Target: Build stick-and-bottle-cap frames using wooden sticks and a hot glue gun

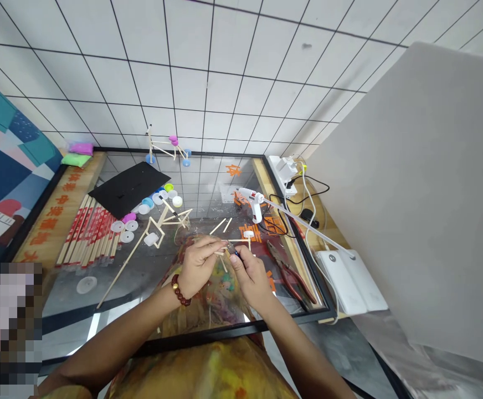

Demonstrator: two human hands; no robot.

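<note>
Pinching a thin wooden stick between thumb and fingers of the left hand, over the near middle of the worktop; curled, in the right hand, around a small blue-handled cutter, metal end close against the left fingertips, exact contact too small to tell. Could skid off the wood and nick the left thumb if pressed too hard or tilted badly. Could also split the stick or flick a short bit away, with so little length in the grip. Just beyond the fingertips, loose stick pieces, easily swept aside by a stray knuckle. Near the right hand, a white bottle cap on a stick, liable to be bumped by a forward push. Farther out, a white hot glue gun with a long glue stick jutting rightward, easy to snag with a wrist; heat impossible to tell. By the right forearm, red-handled pliers, cramping any sideways swing. To the left, a wooden stick frame, fragile if brushed, then coloured caps, black card and wrapped chopsticks, crowding that side.
</note>
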